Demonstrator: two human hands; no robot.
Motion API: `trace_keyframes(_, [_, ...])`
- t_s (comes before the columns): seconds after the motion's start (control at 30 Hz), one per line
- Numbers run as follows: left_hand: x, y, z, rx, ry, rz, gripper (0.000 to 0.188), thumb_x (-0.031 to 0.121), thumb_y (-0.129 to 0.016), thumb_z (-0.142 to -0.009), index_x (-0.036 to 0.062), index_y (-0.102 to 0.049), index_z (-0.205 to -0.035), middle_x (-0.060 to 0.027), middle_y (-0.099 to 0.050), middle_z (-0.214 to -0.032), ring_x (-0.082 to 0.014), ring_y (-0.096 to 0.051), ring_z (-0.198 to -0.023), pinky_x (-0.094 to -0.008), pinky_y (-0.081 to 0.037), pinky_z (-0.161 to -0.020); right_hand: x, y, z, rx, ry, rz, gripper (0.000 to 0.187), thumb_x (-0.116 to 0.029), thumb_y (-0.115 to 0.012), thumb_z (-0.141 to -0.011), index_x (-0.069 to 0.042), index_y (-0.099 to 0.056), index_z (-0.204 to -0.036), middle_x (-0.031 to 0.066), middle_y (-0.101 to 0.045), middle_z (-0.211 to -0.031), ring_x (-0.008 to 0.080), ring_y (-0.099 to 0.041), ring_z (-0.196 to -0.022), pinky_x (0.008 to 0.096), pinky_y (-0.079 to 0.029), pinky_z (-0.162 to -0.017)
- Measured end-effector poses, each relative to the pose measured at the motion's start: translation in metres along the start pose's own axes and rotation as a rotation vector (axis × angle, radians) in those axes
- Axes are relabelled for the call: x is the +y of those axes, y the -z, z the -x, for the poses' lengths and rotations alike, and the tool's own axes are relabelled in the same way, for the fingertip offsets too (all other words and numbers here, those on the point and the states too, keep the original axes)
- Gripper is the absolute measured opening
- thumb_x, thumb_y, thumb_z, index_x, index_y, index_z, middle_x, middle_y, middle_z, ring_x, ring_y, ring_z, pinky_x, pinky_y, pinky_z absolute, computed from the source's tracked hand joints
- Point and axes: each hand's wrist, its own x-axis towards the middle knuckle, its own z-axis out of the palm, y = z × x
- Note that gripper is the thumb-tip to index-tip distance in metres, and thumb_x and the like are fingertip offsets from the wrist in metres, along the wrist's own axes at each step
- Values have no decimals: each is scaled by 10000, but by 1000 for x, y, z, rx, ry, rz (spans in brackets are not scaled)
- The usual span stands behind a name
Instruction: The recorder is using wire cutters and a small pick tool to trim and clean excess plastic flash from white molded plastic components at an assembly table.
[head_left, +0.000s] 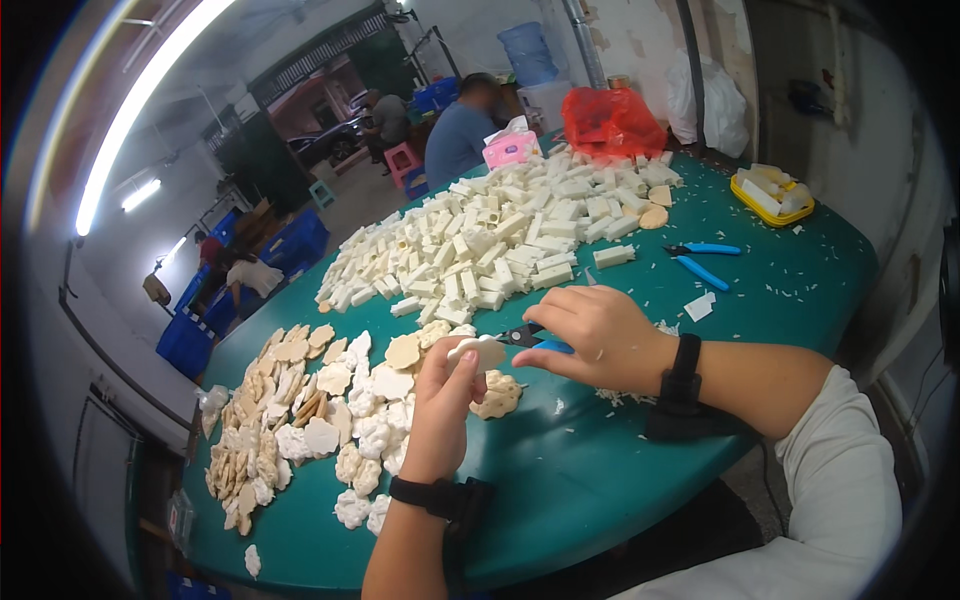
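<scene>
Between the thumb and fingers of my left hand (440,400) is a flat white scalloped plastic piece (478,352). My right hand (605,335) is closed round blue-handled nippers (522,335), whose dark jaws point left at the edge of that piece. Part of the nippers' handles is hidden by my fingers. Below and left of my hands lie many similar cream and white scalloped pieces (320,437), some flat, some flower-shaped. Beyond my hands rises a heap of pale rectangular plastic pieces (500,235).
Another pair of blue-handled nippers (712,262) lies on the green table (540,480) at right, among scattered trimmings. Behind are a yellow tray (775,200), a red plastic bag (610,122) and a pink tissue pack (512,150). A person in blue (460,130) sits across the table.
</scene>
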Motion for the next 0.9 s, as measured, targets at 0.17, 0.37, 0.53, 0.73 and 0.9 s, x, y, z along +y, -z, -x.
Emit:
trace_keyframes(0.17, [1,0,0,-1,1,-6,238,242,-573,-1061,70,-582,-1225,24,-559,-854,-68,-499,-766,-231,-393,-699,0,-1,0,-25,-12,-15,415,-425,-767,-902,-37,-677,-1018,99,-661,-894,286,-667,-784,376,-528,-671])
trace_keyframes(0.37, [2,3,0,-18,14,-33,243,225,-559,-1053,57,-565,-1228,-55,-618,-1069,-123,-525,-844,-283,-442,-743,0,-1,0,-18,6,-28,411,-419,-768,-903,-34,-676,-1015,102,-657,-886,291,-668,-773,374,-537,-663])
trace_keyframes(0.53, [0,2,0,-29,47,-14,252,235,-562,-1061,64,-543,-1246,-63,-618,-1069,-131,-530,-817,-298,-456,-741,0,-1,1,-28,5,-30,416,-420,-775,-897,-32,-670,-1007,108,-652,-884,299,-662,-768,380,-533,-661])
trace_keyframes(0.73, [-3,3,-1,-56,25,-50,243,228,-541,-1081,60,-533,-1257,-74,-614,-1087,-138,-538,-827,-316,-476,-745,0,-1,1,-33,24,-79,357,-348,-794,-887,-35,-658,-989,109,-634,-858,308,-655,-761,390,-529,-662])
trace_keyframes(0.9, [-2,3,-2,-72,27,-34,252,229,-535,-1086,56,-525,-1268,-95,-619,-1119,-144,-541,-838,-326,-480,-740,2,-3,2,-102,-13,-85,262,-222,-791,-863,-39,-652,-988,123,-628,-858,324,-652,-769,410,-526,-669])
